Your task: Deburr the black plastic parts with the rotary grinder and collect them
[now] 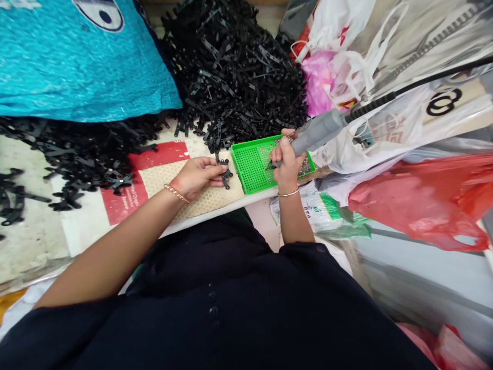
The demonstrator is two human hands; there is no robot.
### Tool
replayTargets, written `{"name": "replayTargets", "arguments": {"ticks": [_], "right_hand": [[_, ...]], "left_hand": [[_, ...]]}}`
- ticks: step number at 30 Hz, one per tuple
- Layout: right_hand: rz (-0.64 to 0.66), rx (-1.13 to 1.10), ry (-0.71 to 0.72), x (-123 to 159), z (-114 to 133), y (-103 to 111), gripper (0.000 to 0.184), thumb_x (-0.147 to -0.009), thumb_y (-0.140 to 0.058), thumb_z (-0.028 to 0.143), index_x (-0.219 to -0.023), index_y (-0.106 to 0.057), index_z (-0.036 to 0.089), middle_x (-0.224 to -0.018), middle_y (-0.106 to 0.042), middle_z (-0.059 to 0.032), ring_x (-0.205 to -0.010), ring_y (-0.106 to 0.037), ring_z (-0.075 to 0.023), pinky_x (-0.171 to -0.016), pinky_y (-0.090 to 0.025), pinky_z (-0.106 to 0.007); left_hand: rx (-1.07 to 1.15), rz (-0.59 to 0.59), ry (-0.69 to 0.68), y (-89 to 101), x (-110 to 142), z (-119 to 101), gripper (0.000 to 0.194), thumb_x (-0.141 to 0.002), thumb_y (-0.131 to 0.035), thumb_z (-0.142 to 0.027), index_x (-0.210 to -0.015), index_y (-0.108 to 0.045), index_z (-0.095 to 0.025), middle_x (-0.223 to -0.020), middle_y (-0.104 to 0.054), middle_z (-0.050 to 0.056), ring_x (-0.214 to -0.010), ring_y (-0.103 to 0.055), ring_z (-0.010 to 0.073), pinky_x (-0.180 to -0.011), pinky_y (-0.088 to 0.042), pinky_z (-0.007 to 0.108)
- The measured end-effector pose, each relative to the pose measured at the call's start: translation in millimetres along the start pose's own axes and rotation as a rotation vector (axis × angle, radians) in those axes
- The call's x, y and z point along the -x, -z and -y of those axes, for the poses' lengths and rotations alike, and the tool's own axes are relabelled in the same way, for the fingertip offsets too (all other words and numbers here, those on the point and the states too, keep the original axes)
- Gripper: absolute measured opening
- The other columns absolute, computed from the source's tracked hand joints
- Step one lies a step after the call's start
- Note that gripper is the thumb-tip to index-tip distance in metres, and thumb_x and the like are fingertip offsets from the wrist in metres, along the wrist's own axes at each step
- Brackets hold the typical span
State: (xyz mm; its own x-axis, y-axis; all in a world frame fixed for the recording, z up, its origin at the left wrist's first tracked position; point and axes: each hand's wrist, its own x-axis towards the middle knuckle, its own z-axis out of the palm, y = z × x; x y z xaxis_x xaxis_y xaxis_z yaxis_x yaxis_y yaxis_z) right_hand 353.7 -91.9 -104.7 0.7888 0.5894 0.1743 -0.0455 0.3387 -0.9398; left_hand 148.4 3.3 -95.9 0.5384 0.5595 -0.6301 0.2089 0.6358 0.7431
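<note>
Between the fingertips of my left hand (198, 177) is a small black plastic part (226, 177), just above a cream textured mat (165, 180). My right hand (285, 162) is wrapped round a grey electric screwdriver (318, 133), whose cord runs off to the upper right. The tool's tip points left and down over a green perforated tray (250, 191). Small metal screws (304, 167) lie in the tray's right side, partly hidden behind my right hand.
A large heap of black plastic parts (246, 77) fills the back of the table. A blue bag (77, 67) rests on more parts at the left. Plastic bags, among them a red bag (419, 200), crowd the right side.
</note>
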Motion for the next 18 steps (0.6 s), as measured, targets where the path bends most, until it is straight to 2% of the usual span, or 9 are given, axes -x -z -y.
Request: {"name": "replayTargets", "arguments": {"ticks": [4,12,18], "right_hand": [[0.007,0.048,-0.041,-0.5,-1.7,-0.2,0.042,-0.078,-0.081,0.06,-0.097,-0.065,0.026,-0.051,-0.036,0.0148,-0.043,-0.039,-0.0079,-0.047,-0.036,-0.025],[0.007,0.052,-0.05,1.2,-4.1,-0.2,0.042,-0.079,-0.081,0.06,-0.099,-0.066,0.026,-0.052,-0.039,0.0144,-0.043,-0.043,-0.0075,-0.048,-0.037,-0.026],[0.063,-0.032,-0.008,-3.3,-10.2,3.5,0.043,-0.077,-0.087,0.056,-0.099,-0.066,0.026,-0.051,-0.041,0.0152,-0.041,-0.042,-0.0053,-0.045,-0.036,-0.023]], "left_hand": [[0.0,0.006,0.004,0.3,0.2,-0.5,0.026,-0.076,-0.093,-0.015,-0.078,-0.068,-0.01,-0.075,-0.078,0.008,-0.063,-0.074,0.0142,-0.064,-0.063,0.024],[-0.002,-0.009,0.009,-0.5,2.3,-2.2,0.027,-0.075,-0.095,-0.014,-0.08,-0.068,-0.01,-0.076,-0.077,0.008,-0.063,-0.074,0.0145,-0.065,-0.062,0.024],[0.006,-0.039,0.025,-5.7,7.7,-6.6,0.015,-0.087,-0.081,-0.004,-0.08,-0.069,-0.009,-0.073,-0.077,0.006,-0.062,-0.074,0.013,-0.062,-0.061,0.021]]}}
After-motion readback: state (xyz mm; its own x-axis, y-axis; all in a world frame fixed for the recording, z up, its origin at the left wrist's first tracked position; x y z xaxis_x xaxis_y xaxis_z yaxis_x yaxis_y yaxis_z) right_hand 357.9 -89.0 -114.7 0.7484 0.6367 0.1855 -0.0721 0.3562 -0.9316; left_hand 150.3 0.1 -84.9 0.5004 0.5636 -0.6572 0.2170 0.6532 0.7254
